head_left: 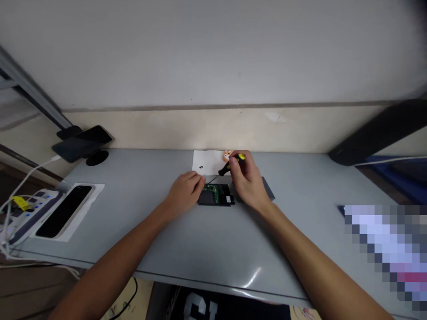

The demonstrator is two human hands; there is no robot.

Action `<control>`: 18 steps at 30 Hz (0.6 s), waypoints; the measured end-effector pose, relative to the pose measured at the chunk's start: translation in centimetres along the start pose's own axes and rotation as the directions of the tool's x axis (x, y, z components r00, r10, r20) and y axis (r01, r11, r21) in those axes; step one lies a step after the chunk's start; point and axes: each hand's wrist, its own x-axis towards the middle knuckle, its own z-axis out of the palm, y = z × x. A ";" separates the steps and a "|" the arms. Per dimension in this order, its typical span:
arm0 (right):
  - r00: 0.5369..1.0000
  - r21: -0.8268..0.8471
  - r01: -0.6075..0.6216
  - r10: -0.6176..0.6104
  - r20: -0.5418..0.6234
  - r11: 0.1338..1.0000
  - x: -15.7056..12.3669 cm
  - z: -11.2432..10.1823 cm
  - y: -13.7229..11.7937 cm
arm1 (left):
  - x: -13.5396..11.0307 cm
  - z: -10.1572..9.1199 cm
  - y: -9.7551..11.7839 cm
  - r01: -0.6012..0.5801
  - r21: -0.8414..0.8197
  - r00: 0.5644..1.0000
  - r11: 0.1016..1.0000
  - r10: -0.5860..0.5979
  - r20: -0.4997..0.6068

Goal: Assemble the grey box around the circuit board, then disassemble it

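An opened black electronic device [207, 198] with a green circuit board [216, 192] lies on the desk between my hands. My left hand [185, 192] is closed at its upper left corner, thumb and fingers together on the edge. In my right hand [249, 183] is a black and yellow screwdriver [224, 170], tilted with its thin shaft down and to the left. Its tip reaches the board's top left area beside my left fingertips; exact contact is hard to see. Partly under my right hand lies a flat dark grey panel [267, 188].
Behind the device, white paper [207, 161] carries several tiny dark pieces, probably screws, and an orange-and-white animal-face item [227, 155]. At left are a phone [65, 211], a power strip [31, 211] and a phone on a stand [83, 143]. A black cylinder [376, 133] stands at right.
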 end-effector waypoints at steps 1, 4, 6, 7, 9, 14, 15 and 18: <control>1.000 -0.016 0.011 -0.011 0.020 1.000 0.0 0.0 -0.4 | 0.0 0.0 0.0 -0.007 0.013 1.000 1.000 0.007 0.004; 0.995 -0.078 0.025 -0.017 0.103 0.997 0.4 0.3 -1.7 | 0.1 0.1 -0.1 -0.018 0.026 1.000 1.000 0.018 0.016; 0.985 -0.083 0.053 -0.039 0.171 0.995 0.9 0.5 -2.6 | 0.1 0.1 -0.1 -0.012 0.023 1.000 1.000 0.012 0.016; 0.977 -0.070 0.075 -0.059 0.206 0.995 1.3 0.6 -3.0 | 0.1 0.2 -0.2 -0.009 0.021 1.000 1.000 0.009 0.015; 0.954 -0.036 0.124 -0.109 0.279 0.992 2.1 0.9 -3.6 | 0.1 0.2 -0.2 -0.006 0.017 1.000 1.000 0.005 0.015; 0.918 -0.011 0.169 -0.153 0.365 0.986 3.5 1.9 -3.9 | 0.1 0.3 -0.3 -0.011 0.010 1.000 1.000 0.011 0.008; 0.924 -0.002 0.160 -0.149 0.352 0.987 3.6 2.2 -3.7 | 0.1 0.3 -0.4 -0.012 0.007 1.000 1.000 0.012 0.005; 0.958 0.033 0.113 -0.118 0.262 0.993 3.3 3.1 -3.2 | 0.1 0.3 -0.4 -0.011 0.001 1.000 1.000 0.011 0.007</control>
